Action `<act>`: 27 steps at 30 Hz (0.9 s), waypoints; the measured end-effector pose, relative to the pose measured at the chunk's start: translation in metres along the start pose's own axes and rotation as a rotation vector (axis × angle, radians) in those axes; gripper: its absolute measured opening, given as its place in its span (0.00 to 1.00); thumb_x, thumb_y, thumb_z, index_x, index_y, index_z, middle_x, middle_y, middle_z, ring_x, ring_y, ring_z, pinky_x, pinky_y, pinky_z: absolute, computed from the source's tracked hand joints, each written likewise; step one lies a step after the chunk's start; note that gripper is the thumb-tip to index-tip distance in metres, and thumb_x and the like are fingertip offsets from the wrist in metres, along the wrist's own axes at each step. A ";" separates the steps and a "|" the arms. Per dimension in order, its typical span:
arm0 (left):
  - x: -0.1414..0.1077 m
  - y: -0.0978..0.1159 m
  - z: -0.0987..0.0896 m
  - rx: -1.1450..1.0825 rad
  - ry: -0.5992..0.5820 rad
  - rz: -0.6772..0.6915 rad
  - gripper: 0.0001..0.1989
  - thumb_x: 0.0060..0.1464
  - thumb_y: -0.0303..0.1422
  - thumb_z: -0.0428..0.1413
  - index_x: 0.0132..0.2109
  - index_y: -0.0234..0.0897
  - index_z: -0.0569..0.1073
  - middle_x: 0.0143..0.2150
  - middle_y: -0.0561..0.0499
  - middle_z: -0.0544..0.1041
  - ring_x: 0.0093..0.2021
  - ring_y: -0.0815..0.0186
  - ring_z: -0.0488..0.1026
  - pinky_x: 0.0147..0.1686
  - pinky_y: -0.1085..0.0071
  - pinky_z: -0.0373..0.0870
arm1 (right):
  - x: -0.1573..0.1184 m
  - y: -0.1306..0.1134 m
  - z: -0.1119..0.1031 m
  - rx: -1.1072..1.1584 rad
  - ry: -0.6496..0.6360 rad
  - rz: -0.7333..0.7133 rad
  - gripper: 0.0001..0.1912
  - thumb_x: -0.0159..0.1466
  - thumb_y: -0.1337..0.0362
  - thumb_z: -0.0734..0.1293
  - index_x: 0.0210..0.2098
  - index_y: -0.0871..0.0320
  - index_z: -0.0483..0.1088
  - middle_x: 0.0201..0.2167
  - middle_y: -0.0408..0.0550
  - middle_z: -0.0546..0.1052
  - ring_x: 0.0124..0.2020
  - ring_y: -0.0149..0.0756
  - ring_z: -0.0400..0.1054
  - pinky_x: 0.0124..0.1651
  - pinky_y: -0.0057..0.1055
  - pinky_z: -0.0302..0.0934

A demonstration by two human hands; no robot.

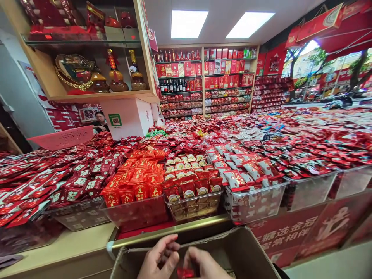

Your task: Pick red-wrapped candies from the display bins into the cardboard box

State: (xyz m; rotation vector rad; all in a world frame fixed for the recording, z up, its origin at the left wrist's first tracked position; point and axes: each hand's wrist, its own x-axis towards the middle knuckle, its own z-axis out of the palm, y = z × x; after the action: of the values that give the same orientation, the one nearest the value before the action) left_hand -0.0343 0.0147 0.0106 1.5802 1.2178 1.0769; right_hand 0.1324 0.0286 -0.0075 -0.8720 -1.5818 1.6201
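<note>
A cardboard box (238, 242) stands open just in front of me, below the counter edge. My left hand (161, 257) is over its left part, with the fingers loosely curled, the thumb apart from them and nothing visible between them. Beside it my right hand (205, 265), slightly blurred, has bent fingers around a small red wrapped packet (186, 273), partly cut off by the lower frame edge. A small gold-coloured piece (231, 273) shows low inside the box. Nearest beyond the hands is a clear bin (194, 207) of red-and-gold wrapped sweets.
Clear bins with orange-red packets (136, 186), white-and-red packets (247, 170) and dark red packets (87, 174) line the counter. A pink basket (64, 137) lies at the left. A cabinet (87, 97) overhangs the counter. A person (100, 120) is behind it.
</note>
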 end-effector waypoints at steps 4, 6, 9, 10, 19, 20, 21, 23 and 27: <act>-0.001 0.025 0.020 -0.200 -0.219 -0.098 0.22 0.44 0.41 0.57 0.46 0.36 0.69 0.41 0.49 0.77 0.40 0.65 0.72 0.42 0.71 0.67 | -0.004 -0.019 -0.004 0.167 0.181 -0.062 0.13 0.45 0.63 0.70 0.22 0.59 0.60 0.18 0.37 0.64 0.21 0.25 0.55 0.26 0.24 0.50; 0.000 0.032 0.025 -0.241 -0.206 -0.152 0.18 0.47 0.35 0.57 0.46 0.35 0.69 0.41 0.51 0.77 0.40 0.67 0.72 0.43 0.72 0.66 | -0.005 -0.025 -0.007 0.196 0.207 -0.086 0.14 0.47 0.58 0.69 0.20 0.60 0.61 0.18 0.38 0.64 0.21 0.25 0.54 0.26 0.25 0.50; 0.002 0.032 0.027 -0.288 -0.211 -0.194 0.18 0.47 0.32 0.57 0.47 0.35 0.68 0.41 0.52 0.77 0.40 0.68 0.72 0.40 0.75 0.67 | -0.007 -0.023 -0.007 0.338 0.235 -0.055 0.17 0.48 0.54 0.68 0.19 0.61 0.61 0.16 0.39 0.64 0.20 0.25 0.54 0.26 0.25 0.49; 0.001 0.030 0.026 -0.296 -0.213 -0.197 0.18 0.47 0.31 0.57 0.47 0.35 0.68 0.40 0.52 0.78 0.40 0.68 0.72 0.39 0.76 0.67 | -0.007 -0.020 -0.007 0.406 0.234 -0.028 0.18 0.47 0.54 0.69 0.19 0.61 0.61 0.16 0.39 0.64 0.19 0.24 0.54 0.25 0.24 0.49; -0.002 0.026 0.027 -0.172 -0.124 -0.195 0.25 0.47 0.32 0.55 0.53 0.33 0.61 0.49 0.46 0.74 0.47 0.64 0.70 0.47 0.68 0.67 | -0.007 -0.017 -0.006 0.699 0.287 0.072 0.17 0.48 0.57 0.70 0.18 0.61 0.60 0.18 0.41 0.67 0.20 0.25 0.57 0.26 0.24 0.52; -0.003 0.026 0.027 -0.145 -0.122 -0.189 0.24 0.48 0.32 0.55 0.53 0.34 0.61 0.49 0.46 0.73 0.47 0.63 0.70 0.48 0.67 0.66 | -0.008 -0.018 -0.007 0.626 0.291 0.043 0.16 0.48 0.57 0.70 0.19 0.61 0.62 0.18 0.41 0.67 0.20 0.25 0.57 0.26 0.24 0.52; -0.003 0.025 0.027 -0.117 -0.122 -0.185 0.23 0.48 0.32 0.55 0.52 0.35 0.62 0.50 0.46 0.73 0.48 0.63 0.69 0.49 0.66 0.66 | -0.008 -0.018 -0.008 0.550 0.287 0.018 0.15 0.48 0.56 0.69 0.19 0.61 0.63 0.18 0.41 0.67 0.20 0.25 0.57 0.26 0.25 0.52; -0.004 0.021 0.026 -0.066 -0.127 -0.180 0.22 0.48 0.33 0.54 0.52 0.36 0.63 0.52 0.46 0.72 0.51 0.63 0.67 0.51 0.67 0.64 | -0.010 -0.017 -0.010 0.411 0.273 -0.016 0.14 0.49 0.56 0.69 0.22 0.61 0.66 0.19 0.42 0.68 0.21 0.26 0.58 0.27 0.25 0.53; -0.005 0.014 0.019 0.056 -0.210 -0.072 0.23 0.49 0.33 0.54 0.53 0.40 0.63 0.50 0.48 0.73 0.47 0.63 0.70 0.44 0.70 0.69 | -0.015 -0.024 -0.014 0.137 0.293 -0.082 0.12 0.51 0.57 0.68 0.22 0.60 0.69 0.20 0.44 0.71 0.24 0.30 0.62 0.29 0.27 0.56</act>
State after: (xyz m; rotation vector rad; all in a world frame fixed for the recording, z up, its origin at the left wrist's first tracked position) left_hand -0.0134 0.0050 0.0183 1.6336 1.1611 0.8151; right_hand 0.1530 0.0237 0.0159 -0.9121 -1.2728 1.4495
